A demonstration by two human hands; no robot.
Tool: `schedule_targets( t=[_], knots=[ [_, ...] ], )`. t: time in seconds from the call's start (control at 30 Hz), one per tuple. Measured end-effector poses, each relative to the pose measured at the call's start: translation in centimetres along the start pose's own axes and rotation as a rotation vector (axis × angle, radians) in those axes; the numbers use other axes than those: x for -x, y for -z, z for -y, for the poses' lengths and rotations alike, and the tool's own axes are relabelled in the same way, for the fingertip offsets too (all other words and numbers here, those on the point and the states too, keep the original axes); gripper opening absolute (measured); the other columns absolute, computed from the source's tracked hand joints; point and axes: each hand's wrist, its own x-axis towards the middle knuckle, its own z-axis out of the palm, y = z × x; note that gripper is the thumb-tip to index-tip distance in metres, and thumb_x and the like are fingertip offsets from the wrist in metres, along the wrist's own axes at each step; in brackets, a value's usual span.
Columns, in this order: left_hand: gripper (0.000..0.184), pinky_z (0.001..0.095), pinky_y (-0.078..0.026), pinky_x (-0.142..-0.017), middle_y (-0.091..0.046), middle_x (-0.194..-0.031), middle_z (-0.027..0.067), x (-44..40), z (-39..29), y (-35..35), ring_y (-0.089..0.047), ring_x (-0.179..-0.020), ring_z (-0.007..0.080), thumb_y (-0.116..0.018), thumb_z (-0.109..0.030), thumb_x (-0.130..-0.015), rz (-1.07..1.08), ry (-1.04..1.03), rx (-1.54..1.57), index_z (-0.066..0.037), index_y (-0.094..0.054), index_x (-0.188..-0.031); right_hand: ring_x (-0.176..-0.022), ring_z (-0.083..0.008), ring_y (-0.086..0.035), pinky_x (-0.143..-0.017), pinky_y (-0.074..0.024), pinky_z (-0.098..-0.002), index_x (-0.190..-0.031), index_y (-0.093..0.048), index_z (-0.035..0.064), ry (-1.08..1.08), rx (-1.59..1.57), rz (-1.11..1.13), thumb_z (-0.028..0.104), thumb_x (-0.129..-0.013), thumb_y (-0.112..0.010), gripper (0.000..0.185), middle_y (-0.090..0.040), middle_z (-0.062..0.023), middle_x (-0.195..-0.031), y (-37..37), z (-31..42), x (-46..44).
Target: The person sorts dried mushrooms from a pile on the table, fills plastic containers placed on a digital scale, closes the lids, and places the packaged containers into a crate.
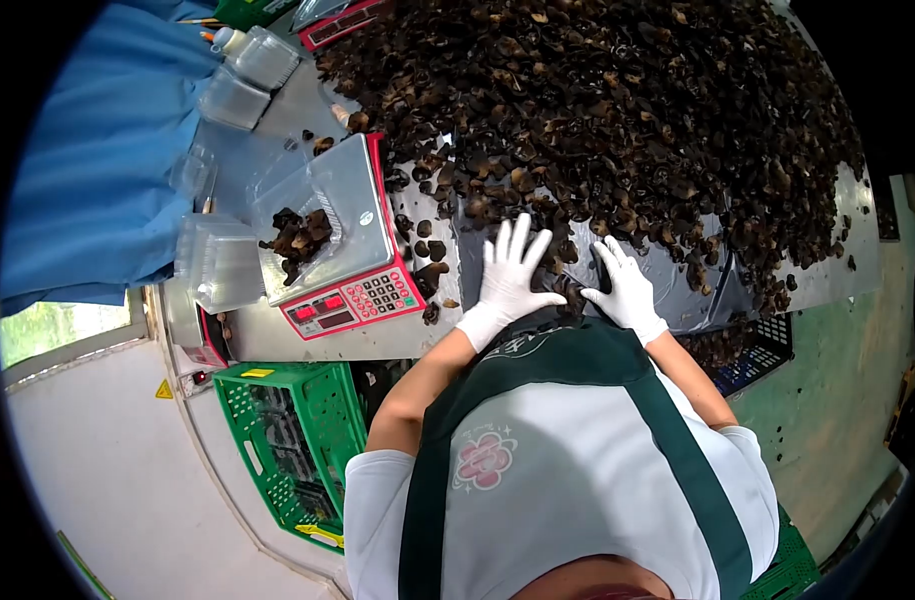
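Observation:
My left hand (511, 277), in a white glove, lies at the near edge of a big heap of dark dried fungus pieces (598, 120), fingers spread. To its right my right hand (625, 290), also gloved in white, has its fingers apart over the grey plastic sheet (683, 290). A few dark pieces (566, 292) lie between the two hands. Left of my left hand stands a red and silver weighing scale (356, 303), and on it an open clear plastic box (338, 215) holds a small clump of fungus (298, 240).
Clear plastic boxes (223, 265) lie left of the scale, others (236, 98) further back. A second red scale (343, 24) stands at the back. Below the table's edge are a green crate (353, 415) and a dark crate (768, 350). A blue curtain (98, 160) hangs at the left.

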Motion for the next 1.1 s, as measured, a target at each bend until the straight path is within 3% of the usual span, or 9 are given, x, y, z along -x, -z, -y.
schedule_targets(
  t=[0.13,0.33,0.43,0.57,0.67,0.8,0.9,0.97,1.1],
  knots=[
    [0.100,0.0558,-0.035,-0.096,-0.026,-0.151,0.0166,-2.2,-2.4,-0.3,-0.031,-0.131,0.0402,-0.079,-0.057,-0.053,-0.058,-0.236,-0.045,-0.025,-0.042,-0.140,-0.111,-0.0289,-0.054,-0.088,-0.0497,-0.0368,-0.137,-0.043,0.0125,0.018,-0.109,-0.123,0.020,-0.073,-0.073,0.071,-0.045,-0.0114,-0.140,-0.8,-1.3,-0.1],
    [0.060,0.0401,-0.045,-0.077,-0.045,-0.138,0.0131,-3.0,-2.3,-2.8,-0.053,-0.100,0.0265,-0.068,-0.041,-0.074,-0.056,-0.437,-0.105,-0.013,-0.055,-0.126,-0.107,-0.0289,-0.054,-0.086,-0.0503,-0.0356,-0.117,-0.060,0.0106,0.017,-0.062,-0.097,0.016,-0.078,-0.066,0.039,-0.052,-0.0099,-0.134,-1.3,-2.7,1.5],
    [0.040,0.0304,-0.048,-0.059,-0.060,-0.117,0.0067,-2.6,-1.3,-2.6,-0.058,-0.079,0.0196,-0.068,-0.028,-0.073,-0.175,-0.545,-0.124,-0.014,-0.064,-0.109,-0.103,-0.0283,-0.054,-0.085,-0.0509,-0.0353,-0.116,-0.060,0.0111,-0.007,-0.031,-0.118,0.019,-0.076,-0.069,0.042,-0.052,-0.0097,-0.133,0.1,-1.3,2.1],
    [0.029,0.0276,-0.049,-0.058,-0.061,-0.103,0.0000,-1.4,0.2,-2.6,-0.058,-0.076,0.0164,-0.065,-0.023,-0.074,-0.258,-0.581,-0.098,-0.015,-0.065,-0.101,-0.102,-0.0272,-0.054,-0.084,-0.0512,-0.0341,-0.116,-0.061,0.0112,-0.036,0.028,-0.166,0.025,-0.071,-0.076,0.049,-0.051,-0.0093,-0.134,0.8,-0.9,2.1],
    [0.023,0.0261,-0.051,-0.056,-0.065,-0.087,-0.0022,-1.0,0.6,-2.2,-0.063,-0.072,0.0134,-0.068,-0.016,-0.071,-0.428,-0.451,0.124,-0.015,-0.068,-0.094,-0.102,-0.0268,-0.054,-0.085,-0.0511,-0.0339,-0.116,-0.061,0.0110,0.025,0.033,-0.130,0.022,-0.070,-0.077,0.050,-0.053,-0.0087,-0.132,0.3,-1.8,2.0],
    [0.022,0.0296,-0.053,-0.071,-0.067,-0.086,0.0109,-1.8,0.8,0.1,-0.066,-0.079,0.0236,-0.068,0.002,-0.069,-0.560,-0.104,0.470,-0.003,-0.069,-0.091,-0.099,-0.0252,-0.056,-0.084,-0.0510,-0.0329,-0.117,-0.060,0.0108,0.160,-0.097,-0.157,0.012,-0.069,-0.075,0.050,-0.060,-0.0065,-0.122,-0.5,-2.6,1.1],
    [0.017,0.0256,-0.051,-0.065,-0.067,-0.084,0.0073,-2.7,2.7,1.1,-0.063,-0.072,0.0151,-0.070,-0.003,-0.077,-0.673,0.105,0.488,0.000,-0.067,-0.094,-0.099,-0.0254,-0.058,-0.087,-0.0501,-0.0333,-0.119,-0.058,0.0111,0.114,-0.202,-0.171,0.011,-0.070,-0.074,0.052,-0.060,-0.0065,-0.122,-1.2,-2.2,0.1],
    [0.018,0.0225,-0.047,-0.058,-0.065,-0.082,0.0035,-2.4,3.2,2.8,-0.059,-0.064,0.0096,-0.071,-0.006,-0.080,-0.571,0.475,0.957,0.001,-0.066,-0.096,-0.102,-0.0263,-0.058,-0.088,-0.0497,-0.0336,-0.127,-0.053,0.0128,0.016,-0.270,-0.113,0.015,-0.071,-0.076,0.061,-0.057,-0.0078,-0.126,-1.2,-0.9,-0.6],
    [0.018,0.0251,-0.050,-0.066,-0.064,-0.083,0.0048,-1.6,6.5,8.3,-0.059,-0.072,0.0102,-0.072,-0.006,-0.080,-0.747,0.463,0.727,0.000,-0.066,-0.096,-0.113,-0.0280,-0.055,-0.090,-0.0499,-0.0351,-0.133,-0.047,0.0164,0.157,-0.141,-0.163,0.025,-0.072,-0.077,0.068,-0.052,-0.0086,-0.134,-1.1,1.8,-2.6]
  ],
)
